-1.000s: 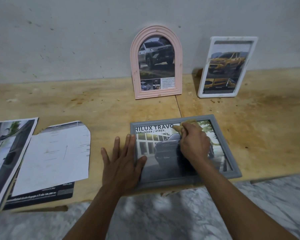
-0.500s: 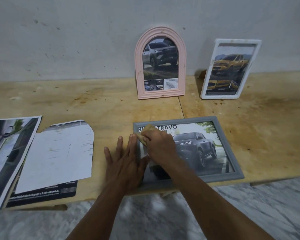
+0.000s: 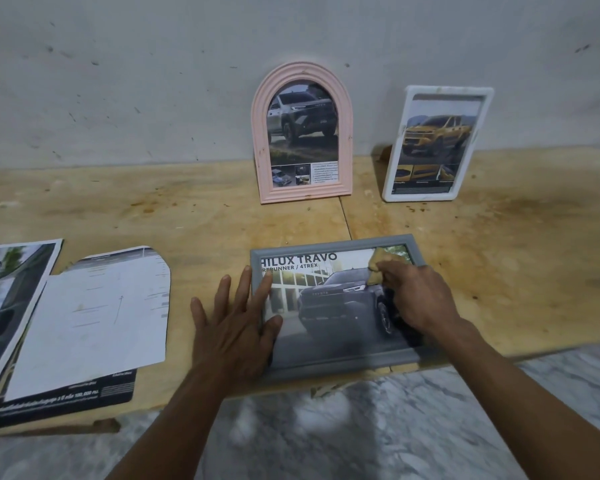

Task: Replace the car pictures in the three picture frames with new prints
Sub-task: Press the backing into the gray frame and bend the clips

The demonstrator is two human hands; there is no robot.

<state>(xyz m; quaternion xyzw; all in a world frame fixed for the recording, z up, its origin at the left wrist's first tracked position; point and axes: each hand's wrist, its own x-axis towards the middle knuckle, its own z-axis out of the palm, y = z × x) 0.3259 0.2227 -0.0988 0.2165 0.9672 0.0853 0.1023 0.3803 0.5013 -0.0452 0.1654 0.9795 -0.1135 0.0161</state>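
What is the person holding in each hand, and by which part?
The right hand pinches a small tan cloth by its near end. The left hand holds nothing, pressing flat on the grey frame at its left edge.

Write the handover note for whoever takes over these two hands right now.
Left hand: flat, pressing the grey frame's left edge.
Right hand: grips a tan cloth on the frame's glass, upper right.
Grey frame lies face up at the table's front edge. Pink arched frame and white frame lean on the wall, each showing a truck print.
Loose prints lie left.
Left: finish wiping, stand the grey frame up.
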